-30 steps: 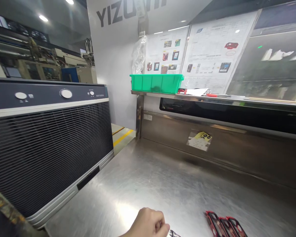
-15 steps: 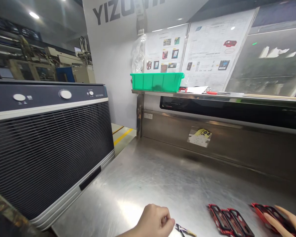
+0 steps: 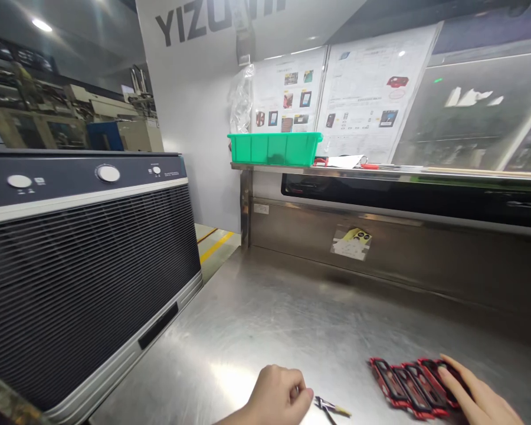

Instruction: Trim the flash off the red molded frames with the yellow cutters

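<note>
My left hand rests on the steel table with its fingers curled in, and I see nothing in it. Just right of it lies a pair of small cutting pliers, the lower part cut off by the picture edge. My right hand grips a red-and-black phone case between thumb and fingers, partly covering it. This case sits at the right end of a row of similar red-and-black phone cases on the table, close against them.
The steel table has a back panel with a taped yellow phone picture. Above runs a shelf with a green bin, papers and a red-handled tool. A large air cooler stands along the left edge.
My right hand has moved left with its phone case, closing the gap to the other cases. My left hand stays by the pliers. The view has shifted slightly.
</note>
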Motion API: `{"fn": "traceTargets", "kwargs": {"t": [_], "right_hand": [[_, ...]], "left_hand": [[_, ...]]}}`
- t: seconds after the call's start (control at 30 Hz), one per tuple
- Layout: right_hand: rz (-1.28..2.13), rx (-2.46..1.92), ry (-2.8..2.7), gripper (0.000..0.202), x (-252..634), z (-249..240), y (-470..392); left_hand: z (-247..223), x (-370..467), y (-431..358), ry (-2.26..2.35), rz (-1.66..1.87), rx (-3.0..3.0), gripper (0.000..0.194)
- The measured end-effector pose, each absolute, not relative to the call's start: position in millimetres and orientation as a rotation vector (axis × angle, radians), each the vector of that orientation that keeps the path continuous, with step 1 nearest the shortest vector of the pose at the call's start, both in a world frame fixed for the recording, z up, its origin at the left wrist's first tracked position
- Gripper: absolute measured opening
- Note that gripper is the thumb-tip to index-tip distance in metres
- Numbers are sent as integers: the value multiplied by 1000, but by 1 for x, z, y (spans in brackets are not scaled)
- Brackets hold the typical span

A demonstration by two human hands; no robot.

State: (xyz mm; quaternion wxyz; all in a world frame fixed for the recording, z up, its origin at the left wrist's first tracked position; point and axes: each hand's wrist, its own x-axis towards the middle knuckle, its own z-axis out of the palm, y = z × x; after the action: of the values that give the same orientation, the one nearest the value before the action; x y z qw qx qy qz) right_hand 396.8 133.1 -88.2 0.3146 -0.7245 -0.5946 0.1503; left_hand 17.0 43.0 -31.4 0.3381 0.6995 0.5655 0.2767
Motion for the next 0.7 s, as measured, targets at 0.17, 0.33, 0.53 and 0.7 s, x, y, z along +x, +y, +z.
{"fn": "traceTargets", "kwargs": {"t": [0.17,0.33,0.53,0.7], "right_hand": [[426,-1947,-1556,71,349,-59,105],[437,-1951,-1636,74,323,-43,90],[368,-1922,-1715,64,301,-26,76],[482,-1325,-1622,36,280,46,40]], "left_hand": [[-27,15,40,1474,710,1853,26],[-26,13,42,1441,664,1905,29],[-26,13,42,1406,642,1940,32],[-25,13,42,1398,646,1927,33]]}}
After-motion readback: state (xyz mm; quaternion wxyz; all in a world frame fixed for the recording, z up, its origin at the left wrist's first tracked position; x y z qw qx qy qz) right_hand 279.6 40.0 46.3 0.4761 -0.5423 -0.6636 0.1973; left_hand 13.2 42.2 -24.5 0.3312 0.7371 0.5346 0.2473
